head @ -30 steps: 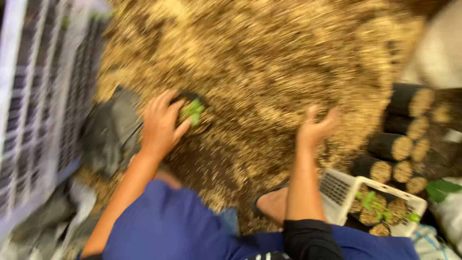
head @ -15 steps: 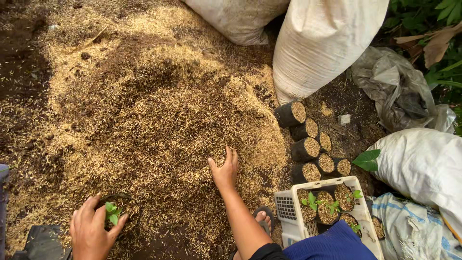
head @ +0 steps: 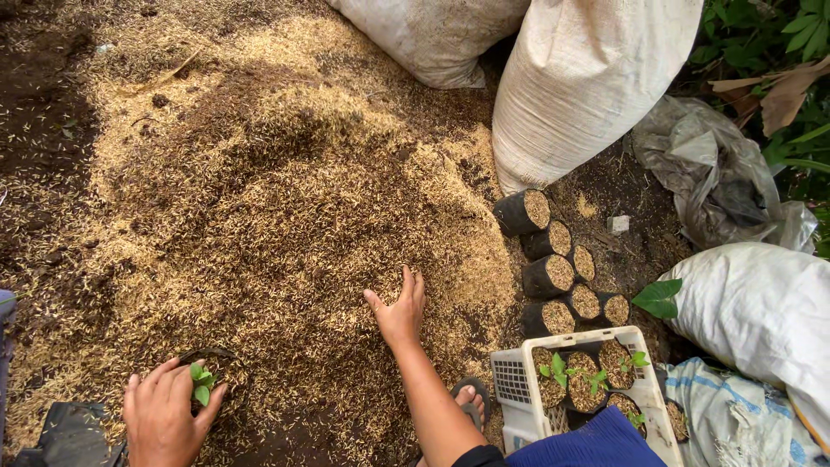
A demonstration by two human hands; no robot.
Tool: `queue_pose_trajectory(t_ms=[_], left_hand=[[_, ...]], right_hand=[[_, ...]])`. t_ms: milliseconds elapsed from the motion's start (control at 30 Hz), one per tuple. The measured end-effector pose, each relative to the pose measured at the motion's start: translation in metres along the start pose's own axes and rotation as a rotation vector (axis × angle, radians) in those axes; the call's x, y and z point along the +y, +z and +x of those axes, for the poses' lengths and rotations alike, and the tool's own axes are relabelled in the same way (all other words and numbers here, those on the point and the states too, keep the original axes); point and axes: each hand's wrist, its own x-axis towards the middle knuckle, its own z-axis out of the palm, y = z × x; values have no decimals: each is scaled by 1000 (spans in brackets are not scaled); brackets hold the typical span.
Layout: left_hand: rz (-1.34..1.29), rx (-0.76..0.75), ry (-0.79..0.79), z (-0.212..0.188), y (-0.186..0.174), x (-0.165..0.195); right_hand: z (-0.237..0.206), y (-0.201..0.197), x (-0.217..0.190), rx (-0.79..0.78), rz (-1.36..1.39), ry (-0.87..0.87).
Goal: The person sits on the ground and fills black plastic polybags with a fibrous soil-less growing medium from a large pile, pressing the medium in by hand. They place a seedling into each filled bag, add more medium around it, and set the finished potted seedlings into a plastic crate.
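Potting looks under way: the left hand (head: pixel 164 415), lower left of frame, curls around a small black pot (head: pixel 216 380) with a green seedling (head: pixel 202 380). At centre, the right hand (head: pixel 399 313) lies flat and empty, fingers spread, on the husk-and-soil heap (head: pixel 277 199). Scooping mix into that pot seems the step due, gently around the stem.

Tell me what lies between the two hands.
In the head view, only the loose mix of husks and dark soil lies between the left hand, which cups a small seedling bag, and the right hand.
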Motion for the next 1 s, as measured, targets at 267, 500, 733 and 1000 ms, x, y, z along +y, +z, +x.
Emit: queue_pose_trajectory(t_ms=[267,500,733,1000], left_hand=[[7,-66,-5,8,-20,13],[-113,-9,65,11,-25,21],[-145,9,40,9,-30,20],[-274,123,105,8,-41,20]], right_hand=[[-4,2,-7,32,-85,-109],[17,1,7,57,-39,-118],[21,-6,6,62,46,-92],[8,13,-42,-415,866,-99]])
